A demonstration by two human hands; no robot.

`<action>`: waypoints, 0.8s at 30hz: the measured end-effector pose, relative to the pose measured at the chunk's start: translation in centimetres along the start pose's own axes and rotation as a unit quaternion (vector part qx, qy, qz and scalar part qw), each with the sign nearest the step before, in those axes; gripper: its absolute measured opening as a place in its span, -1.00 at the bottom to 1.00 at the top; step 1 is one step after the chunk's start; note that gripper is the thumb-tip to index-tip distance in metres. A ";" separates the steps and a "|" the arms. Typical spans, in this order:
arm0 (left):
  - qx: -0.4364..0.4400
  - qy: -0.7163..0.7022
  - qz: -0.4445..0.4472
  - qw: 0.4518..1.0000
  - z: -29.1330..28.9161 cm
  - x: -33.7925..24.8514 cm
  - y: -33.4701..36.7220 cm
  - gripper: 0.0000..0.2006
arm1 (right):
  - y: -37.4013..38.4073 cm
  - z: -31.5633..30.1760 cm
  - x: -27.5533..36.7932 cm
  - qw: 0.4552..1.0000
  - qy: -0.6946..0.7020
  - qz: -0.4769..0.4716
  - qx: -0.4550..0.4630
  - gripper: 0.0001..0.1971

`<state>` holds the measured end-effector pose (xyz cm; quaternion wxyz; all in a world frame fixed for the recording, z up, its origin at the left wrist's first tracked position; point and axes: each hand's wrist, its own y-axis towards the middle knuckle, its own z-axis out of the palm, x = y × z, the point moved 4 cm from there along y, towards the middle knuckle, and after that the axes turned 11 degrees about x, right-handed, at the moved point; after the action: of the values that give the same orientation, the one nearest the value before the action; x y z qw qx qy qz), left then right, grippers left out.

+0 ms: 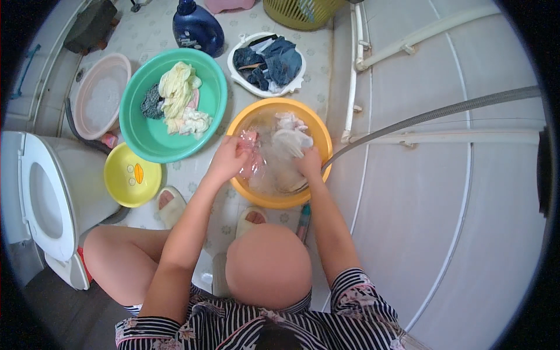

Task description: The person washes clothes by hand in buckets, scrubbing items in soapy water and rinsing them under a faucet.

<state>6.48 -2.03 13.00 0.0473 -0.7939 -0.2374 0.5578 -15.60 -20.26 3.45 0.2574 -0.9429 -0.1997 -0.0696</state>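
An orange basin [324,131] of cloudy water stands on the floor before me. My left hand [227,157] reaches over its left rim, fingers curled on a wet pink cloth [251,143]. On the right side, my right hand [308,162] grips a white cloth [289,140] at the water's surface. Another whitish cloth [290,121] floats behind it. A grey ribbed hose [402,119] runs over the right rim beside my right wrist, and its end dips into the water. Parts of the fingers are hard to make out.
Left of the basin stands a green tub [131,137] holding pale yellow and dark clothes. Behind is a white basin [236,79] of dark blue clothes, with a blue detergent bottle [195,29] nearby. A yellow bowl [119,184], pink basin [81,96] and toilet [64,186] are left; wall pipes right.
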 end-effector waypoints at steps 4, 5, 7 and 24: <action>0.004 0.009 -0.011 1.000 -1.0 1.4 0.6 -0.65 | -3.0 -4.8 3.2 0.976 0.194 -0.095 0.006 -0.81; 0.037 -0.009 -0.005 0.999 -0.1 1.5 1.0 -0.61 | -4.7 -7.0 4.1 0.959 0.263 -0.101 -0.016 -0.81; 0.026 0.016 0.071 0.997 1.9 0.2 1.5 -0.55 | -7.1 -10.7 5.6 0.951 0.276 -0.131 -0.050 -0.86; -0.063 -0.120 0.094 0.986 -4.4 -6.2 3.6 -0.73 | -9.4 -23.4 8.1 0.909 0.298 -0.196 -0.216 -0.78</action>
<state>9.96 -7.08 18.79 -0.0841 -0.7412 -0.1999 0.6352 -12.81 -22.08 29.74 0.0760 -0.8524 -0.2749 -0.4383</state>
